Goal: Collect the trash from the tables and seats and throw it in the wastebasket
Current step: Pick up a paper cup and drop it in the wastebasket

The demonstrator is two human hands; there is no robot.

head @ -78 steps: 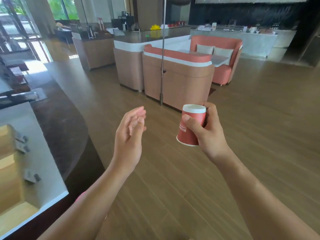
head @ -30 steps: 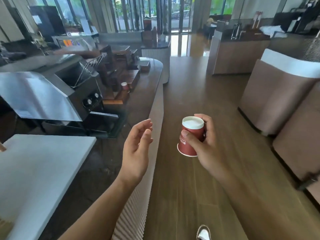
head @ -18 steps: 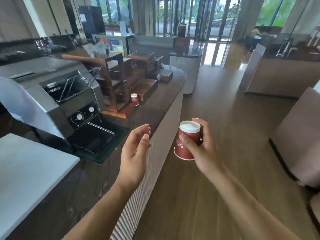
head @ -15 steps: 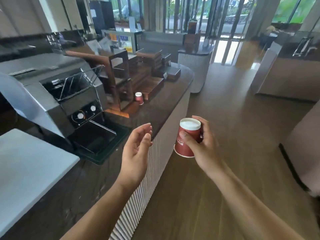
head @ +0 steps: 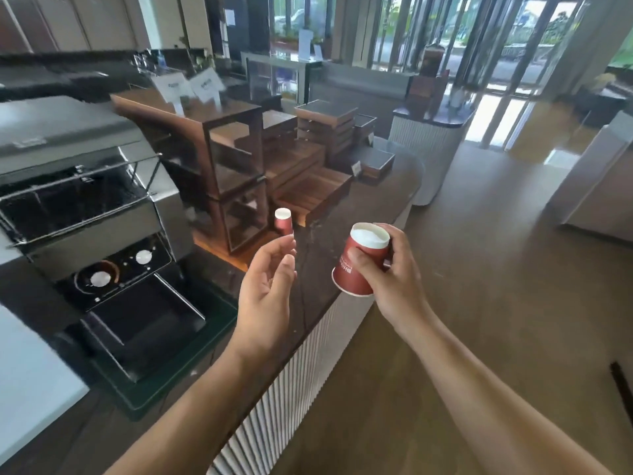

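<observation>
The right hand (head: 394, 279) curls fingers and thumb round a red paper cup (head: 359, 265), carried mouth-down as trash, while the left hand (head: 267, 296), loosely spread and empty, points toward a second cup (head: 283, 221) on the counter (head: 317, 269) just beyond its fingertips, likely the next pickup.

Dark counter (head: 317, 265), ribbed white front. On it:
- steel conveyor toaster (head: 85, 207), left, on a dark green tray (head: 219, 320)
- glass-sided wooden cabinet (head: 219, 173)
- stepped wooden risers (head: 311, 193)
- one red paper cup (head: 283, 222), standing just beside the cabinet
</observation>
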